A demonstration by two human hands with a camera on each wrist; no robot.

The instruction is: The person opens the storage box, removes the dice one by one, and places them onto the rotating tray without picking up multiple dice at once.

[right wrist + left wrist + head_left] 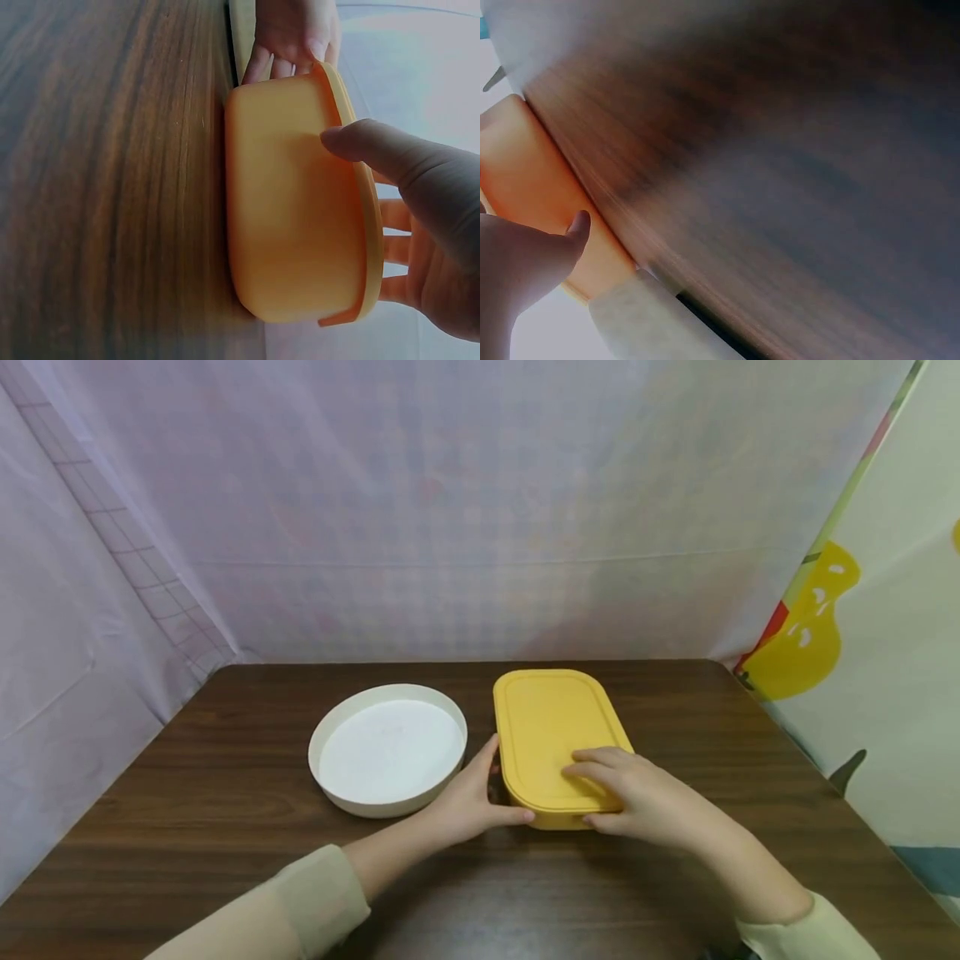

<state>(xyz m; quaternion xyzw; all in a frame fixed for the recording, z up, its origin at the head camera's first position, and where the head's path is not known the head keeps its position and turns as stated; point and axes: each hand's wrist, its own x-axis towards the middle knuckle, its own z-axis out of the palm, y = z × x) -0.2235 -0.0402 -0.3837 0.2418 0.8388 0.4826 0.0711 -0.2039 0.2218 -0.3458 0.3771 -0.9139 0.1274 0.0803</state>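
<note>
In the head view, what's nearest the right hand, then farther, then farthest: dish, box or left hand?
1. Box: touching the right hand, under its fingers.
2. Left hand: at the box's left side.
3. Dish: farthest left, past the left hand.

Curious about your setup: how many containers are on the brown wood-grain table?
2: round white plastic-looking dish on the left; rectangular yellow plastic-looking box on its right.

Left hand (474, 800) and right hand (636, 795) on yellow lidded box (553, 720)

Curtained-off and makeshift (room type unclear): hanging sheets (420, 510) screen a wood-grain table (225, 793).
</note>
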